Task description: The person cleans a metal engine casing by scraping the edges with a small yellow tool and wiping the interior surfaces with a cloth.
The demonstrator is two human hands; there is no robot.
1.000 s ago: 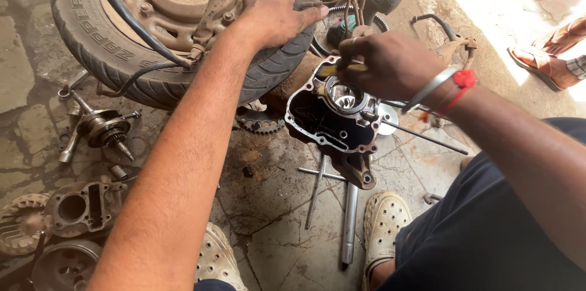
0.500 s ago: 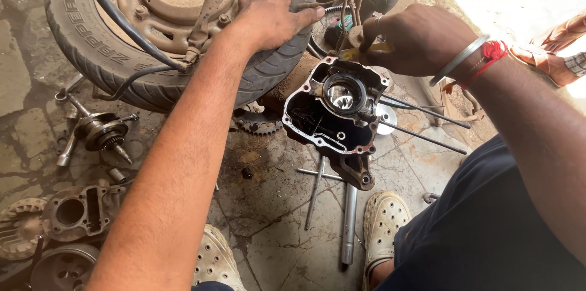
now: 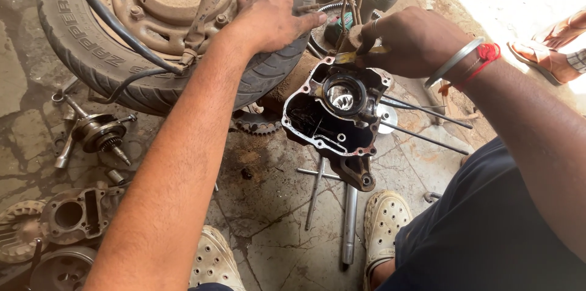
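We are crouched over a stone floor (image 3: 274,230) of cracked, oil-stained slabs; it fills the view, dark and greasy toward nine o'clock and washed out by bright sun at one o'clock.

The largest thing on it is a scooter wheel (image 3: 116,53) at eleven o'clock, its black tyre around a dusty hub, with black cables looping across it. Our left hand (image 3: 271,13) lies flat on the tyre's edge at twelve o'clock, fingers spread and pressing on the rubber, gripping nothing.

Just beside the wheel, at the centre, stands the engine case (image 3: 336,114), an open metal housing, blackened inside, with a round bore showing a shiny part within. Our right hand (image 3: 409,40) is at its upper rim at one o'clock, fingers curled and pinching a small yellowish tool (image 3: 354,56) whose tip meets the case's edge; we cannot tell what kind of tool it is. The wrist carries a metal bangle (image 3: 455,62) and a red thread.

At nine o'clock lies a crankshaft (image 3: 97,132), and below it at eight o'clock a cylinder block (image 3: 76,214) beside round finned parts. A toothed sprocket (image 3: 256,123) peeks out under the tyre. Long thin studs (image 3: 427,114) stick out at three o'clock, and a steel rod (image 3: 349,224) lies at six o'clock between our two pale perforated clogs (image 3: 384,224). At two o'clock another person's sandalled foot (image 3: 549,47) rests in the sunlight.
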